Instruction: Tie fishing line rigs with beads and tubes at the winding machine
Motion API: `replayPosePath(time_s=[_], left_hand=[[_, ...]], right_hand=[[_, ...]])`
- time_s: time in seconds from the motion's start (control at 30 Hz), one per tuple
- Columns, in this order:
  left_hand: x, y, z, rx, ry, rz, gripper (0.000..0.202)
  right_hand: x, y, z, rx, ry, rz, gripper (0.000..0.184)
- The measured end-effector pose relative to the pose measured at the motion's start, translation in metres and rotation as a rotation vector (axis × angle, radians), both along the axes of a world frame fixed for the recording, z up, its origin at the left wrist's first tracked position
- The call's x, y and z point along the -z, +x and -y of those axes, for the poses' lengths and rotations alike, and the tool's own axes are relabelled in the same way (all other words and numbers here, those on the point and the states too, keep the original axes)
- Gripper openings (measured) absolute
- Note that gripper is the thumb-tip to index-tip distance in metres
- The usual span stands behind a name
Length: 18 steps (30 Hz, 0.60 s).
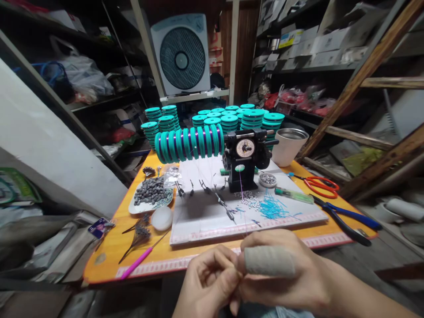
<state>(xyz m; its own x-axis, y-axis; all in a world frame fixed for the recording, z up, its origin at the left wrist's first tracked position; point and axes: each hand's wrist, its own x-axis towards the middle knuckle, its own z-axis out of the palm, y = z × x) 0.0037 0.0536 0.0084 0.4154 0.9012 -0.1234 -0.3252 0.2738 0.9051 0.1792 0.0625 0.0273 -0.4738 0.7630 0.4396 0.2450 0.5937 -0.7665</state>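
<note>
My left hand [207, 282] and my right hand [281, 271] meet at the bottom centre, fingers pinched together on a thin line [243, 207] that runs up to the black winding machine [244, 159]. A grey fabric sleeve covers a finger of my right hand. A row of teal spools [189, 143] wound with purple line sits on the machine's shaft. On the white mat [205, 212] lie rigged lines with small sinkers, a scatter of small beads [249, 201] and blue tubing pieces [273, 208].
Stacks of teal spools [245, 117] stand behind the machine, with a white cup [287, 148]. A tray of grey sinkers [150, 192], a pink tool [139, 260], red scissors [319, 184] and blue-handled pliers [344, 218] lie on the orange table [109, 251]. Shelves and a fan [182, 55] surround.
</note>
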Motion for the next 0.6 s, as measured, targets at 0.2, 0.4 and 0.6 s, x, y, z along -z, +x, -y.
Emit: replayPosePath(time_s=[0.2,0.4,0.6], left_hand=[[0.012,-0.004,0.003,-0.513,1.107,-0.734,0.015],[0.008,-0.011,-0.002,-0.296,1.48,-0.729,0.02],[0.001,-0.004,0.004,-0.088,0.049,-0.09,0.032]], right_hand=[[0.004,-0.011,-0.011,0.099,0.175,-0.126,0.016],[0.003,-0.01,-0.017,0.185,0.294,-0.108,0.011],[-0.002,0.002,-0.001,-0.025,0.285,0.096,0.012]])
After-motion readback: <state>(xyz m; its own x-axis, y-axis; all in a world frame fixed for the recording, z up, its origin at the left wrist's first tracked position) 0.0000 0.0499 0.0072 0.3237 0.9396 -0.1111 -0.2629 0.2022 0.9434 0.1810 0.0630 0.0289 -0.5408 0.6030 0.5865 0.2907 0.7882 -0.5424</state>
